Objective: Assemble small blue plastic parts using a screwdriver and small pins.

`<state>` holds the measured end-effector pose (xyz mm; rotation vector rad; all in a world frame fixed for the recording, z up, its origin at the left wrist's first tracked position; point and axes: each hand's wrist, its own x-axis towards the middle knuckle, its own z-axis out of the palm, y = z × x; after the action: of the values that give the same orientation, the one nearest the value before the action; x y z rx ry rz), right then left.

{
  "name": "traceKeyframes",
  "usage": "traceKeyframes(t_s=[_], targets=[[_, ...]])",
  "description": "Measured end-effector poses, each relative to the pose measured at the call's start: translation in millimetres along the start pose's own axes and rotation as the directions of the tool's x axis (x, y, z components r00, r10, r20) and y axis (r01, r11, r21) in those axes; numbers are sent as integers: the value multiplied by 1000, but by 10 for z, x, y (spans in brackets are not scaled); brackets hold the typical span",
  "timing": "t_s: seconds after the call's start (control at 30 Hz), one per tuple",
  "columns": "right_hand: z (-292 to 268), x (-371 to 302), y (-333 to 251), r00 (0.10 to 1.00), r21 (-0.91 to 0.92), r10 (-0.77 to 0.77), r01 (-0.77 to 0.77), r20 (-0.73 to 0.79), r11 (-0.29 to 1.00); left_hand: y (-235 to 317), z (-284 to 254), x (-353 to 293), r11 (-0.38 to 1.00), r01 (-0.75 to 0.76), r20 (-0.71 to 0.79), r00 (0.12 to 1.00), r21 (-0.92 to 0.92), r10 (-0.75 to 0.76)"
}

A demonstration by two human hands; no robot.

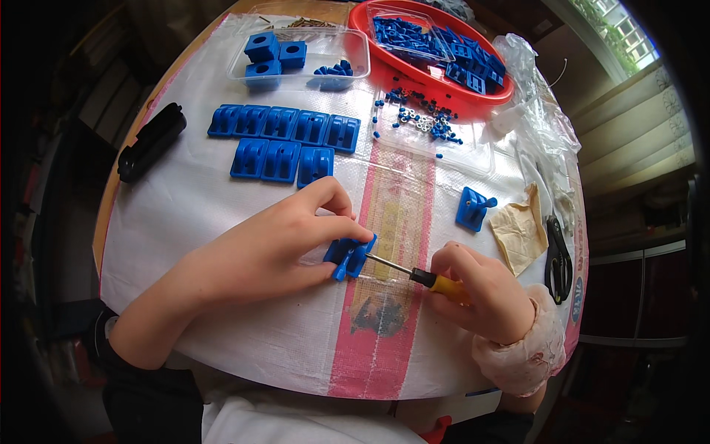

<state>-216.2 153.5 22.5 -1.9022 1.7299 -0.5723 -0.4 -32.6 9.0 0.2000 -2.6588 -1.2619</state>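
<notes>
Near the middle of the table, my left hand (pixel 296 237) grips a small blue plastic bracket (pixel 358 260) between thumb and fingers. A short blue lever sticks out of the bracket toward me. My right hand (pixel 481 288) is wrapped round the yellow and black handle of a screwdriver (pixel 425 277). Its metal shaft points left, and the tip meets the right side of the bracket; whether it sits in a screw head is too small to tell. Another blue bracket with a lever (pixel 473 209) lies by itself to the right.
Two rows of blue brackets (pixel 279 123) lie beyond my left hand. Behind them is a clear tub (pixel 362 66) with blue blocks; a red basin (pixel 506 92) holds blue parts. Small nuts and caps (pixel 425 118) lie on a clear lid. Scissors (pixel 558 259), cloth (pixel 520 229) and a black case (pixel 151 142) flank the work.
</notes>
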Motion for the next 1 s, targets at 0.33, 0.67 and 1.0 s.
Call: traceKeyframes(t_s=[0.33, 0.67, 1.0], targets=[[9, 17, 53, 999, 4, -37, 37, -18, 999, 39, 18, -25, 998, 63, 12, 998, 21, -63], [44, 73, 10, 981, -118, -74, 53, -178, 992, 123, 77, -44, 981, 162, -87, 984, 107, -153], [99, 105, -28, 970, -164, -59, 20, -236, 986, 99, 212, -67, 960, 118, -199, 978, 255, -67]])
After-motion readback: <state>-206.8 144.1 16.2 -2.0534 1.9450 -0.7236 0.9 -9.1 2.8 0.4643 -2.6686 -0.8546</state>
